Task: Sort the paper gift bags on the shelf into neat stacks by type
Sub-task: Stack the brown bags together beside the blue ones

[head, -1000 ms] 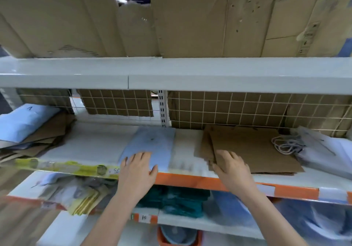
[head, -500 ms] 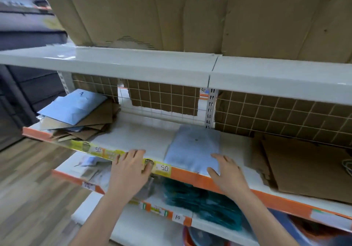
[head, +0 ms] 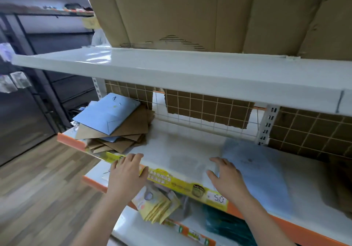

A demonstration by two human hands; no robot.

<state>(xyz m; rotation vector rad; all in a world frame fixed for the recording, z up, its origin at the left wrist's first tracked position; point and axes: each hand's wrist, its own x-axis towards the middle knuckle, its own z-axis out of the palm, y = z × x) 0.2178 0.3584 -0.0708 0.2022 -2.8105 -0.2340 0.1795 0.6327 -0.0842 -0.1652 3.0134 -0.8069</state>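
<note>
A messy pile of brown paper bags (head: 122, 131) lies at the left end of the white shelf (head: 182, 150), with a light blue bag (head: 106, 114) on top. A flat stack of light blue bags (head: 255, 171) lies to the right. My left hand (head: 126, 175) hovers open over the shelf's front edge, right of the messy pile and apart from it. My right hand (head: 226, 177) is open with fingers spread, at the left edge of the blue stack. A brown bag (head: 341, 181) shows at the far right edge.
A white upper shelf (head: 171, 68) carrying cardboard boxes (head: 190, 13) overhangs the work space. A wire grid backed with cardboard (head: 205, 108) closes the rear. Below sit yellow packets (head: 158, 205) and dark green goods (head: 226, 226). Wooden floor (head: 38, 184) lies left.
The view has swung left, bringing the messy pile closer. Both hands have moved left along the shelf; my right hand left the brown stack and now sits at the blue stack's left edge.
</note>
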